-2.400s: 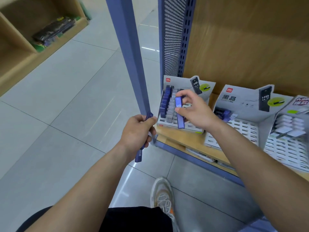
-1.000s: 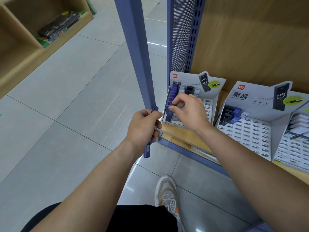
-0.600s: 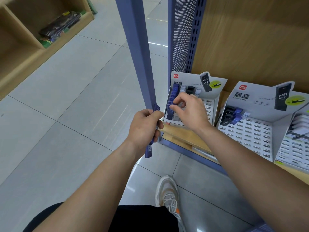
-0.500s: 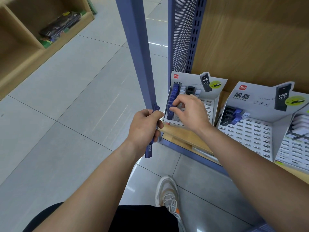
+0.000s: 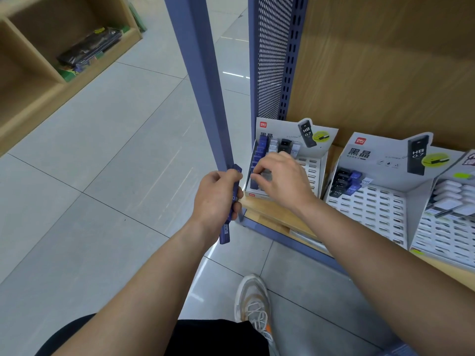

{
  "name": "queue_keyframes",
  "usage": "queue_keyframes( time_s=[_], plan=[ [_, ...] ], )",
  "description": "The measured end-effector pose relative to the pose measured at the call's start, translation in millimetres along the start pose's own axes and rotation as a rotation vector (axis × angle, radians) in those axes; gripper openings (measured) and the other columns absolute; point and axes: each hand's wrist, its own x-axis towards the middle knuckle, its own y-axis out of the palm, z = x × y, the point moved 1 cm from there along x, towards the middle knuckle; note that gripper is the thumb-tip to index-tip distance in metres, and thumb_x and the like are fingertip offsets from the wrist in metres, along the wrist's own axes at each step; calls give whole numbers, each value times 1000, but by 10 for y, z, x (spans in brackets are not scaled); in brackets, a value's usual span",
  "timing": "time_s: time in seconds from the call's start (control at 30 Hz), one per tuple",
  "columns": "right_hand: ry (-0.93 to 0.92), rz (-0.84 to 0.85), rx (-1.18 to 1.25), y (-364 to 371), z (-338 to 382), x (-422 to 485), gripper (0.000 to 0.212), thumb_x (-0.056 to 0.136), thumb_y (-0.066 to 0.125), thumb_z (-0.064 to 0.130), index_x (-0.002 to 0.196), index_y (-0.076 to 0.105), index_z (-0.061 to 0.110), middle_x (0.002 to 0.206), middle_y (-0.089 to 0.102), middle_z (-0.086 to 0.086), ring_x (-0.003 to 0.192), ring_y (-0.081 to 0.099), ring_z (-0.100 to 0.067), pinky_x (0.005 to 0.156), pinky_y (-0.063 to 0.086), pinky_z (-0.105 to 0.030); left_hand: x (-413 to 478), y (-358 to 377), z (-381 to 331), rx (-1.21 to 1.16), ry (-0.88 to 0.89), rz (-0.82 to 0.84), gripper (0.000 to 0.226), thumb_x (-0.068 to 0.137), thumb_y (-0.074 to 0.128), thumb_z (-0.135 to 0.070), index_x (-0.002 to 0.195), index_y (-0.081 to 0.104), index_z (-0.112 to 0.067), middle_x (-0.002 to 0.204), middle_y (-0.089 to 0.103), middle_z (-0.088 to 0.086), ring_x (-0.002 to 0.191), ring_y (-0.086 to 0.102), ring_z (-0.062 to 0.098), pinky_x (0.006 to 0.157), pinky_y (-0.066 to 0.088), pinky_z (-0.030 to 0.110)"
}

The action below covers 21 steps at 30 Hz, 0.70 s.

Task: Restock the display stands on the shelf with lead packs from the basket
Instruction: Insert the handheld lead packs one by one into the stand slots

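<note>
Cubbies [image 5: 38, 73] of a wooden unit sit far left across the tiled floor [image 5: 102, 176], with dark packets [image 5: 87, 47] lying in one. Next comes the blue upright post [image 5: 200, 86] of the shelf frame. Just right of its foot, the left hand [image 5: 217, 199] is closed in a fist round spare lead packs [image 5: 225, 233]. Their long axis runs nearly vertical, the top end poking above the knuckles beside the post and the bottom end pointing at the floor.

The right hand [image 5: 282, 181] reaches over the leftmost display stand [image 5: 282, 127] on the shelf [image 5: 270, 213]. Its fingers [image 5: 259, 164] are curled and narrow at the front of the column of blue lead packs [image 5: 261, 150]. Blur keeps me from telling whether they pinch a pack or merely press one. Those packs stand on end in their slots, ranked one behind another.

To my eye a pack is being seated. It wants holding parallel to its neighbours, narrow end square to the slot, then pushing straight down until level with the row.

Further right, a second display stand [image 5: 385, 160] has only a few packs at its top left, and most of its slots gape.
</note>
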Motion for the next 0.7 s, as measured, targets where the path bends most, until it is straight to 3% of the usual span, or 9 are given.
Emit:
queue_keyframes(
  time_s=[0.1,0.27,0.4,0.47,0.57,0.63,0.7],
  plan=[
    [60,-31,43,1,-14,27,8,89,70,37,89,69,28,94,60,12,95,51,-13,75,46,-33,-11,-15,-5,30,14,-17,19,99,57,-25,100,60,-6,67,62,3,44,48,15,44,43,26],
    [-17,11,-93,40,-1,-3,9,89,70,36,92,70,28,95,59,10,95,50,-14,72,43,-30,-14,-26,6,43,43,-19,22,102,57,-23,106,64,-2,63,66,-2,44,50,14,45,45,26],
    [30,20,-62,37,11,-10,10,90,69,36,93,72,28,98,57,11,97,50,-14,74,45,-33,-16,-31,-12,18,63,4,18,101,61,-26,106,66,-9,69,71,3,44,53,17,45,48,23],
    [88,-1,39,-30,28,-20,10,91,68,35,94,73,27,99,55,11,98,51,-13,77,46,-32,-40,-19,-29,13,80,40,18,100,63,-29,104,68,-13,72,73,6,46,56,18,45,48,22],
    [243,-105,401,-338,121,-142,15,98,59,26,104,72,25,99,63,9,90,58,-6,74,45,-16,-82,39,-43,34,96,97,20,99,64,-31,101,71,-13,79,76,9,47,58,16,48,48,24],
    [350,-4,711,-582,223,-270,20,102,52,23,114,68,25,94,68,5,81,62,-2,68,46,-13,-111,98,-45,54,105,143,24,98,65,-33,101,72,-11,83,76,13,46,56,16,48,46,26],
    [365,129,792,-764,293,-379,22,102,53,24,120,65,27,90,69,1,74,62,-3,66,48,-16,-156,161,-47,69,109,202,27,99,64,-35,99,72,-9,80,74,15,45,52,16,45,43,24]
  ],
)
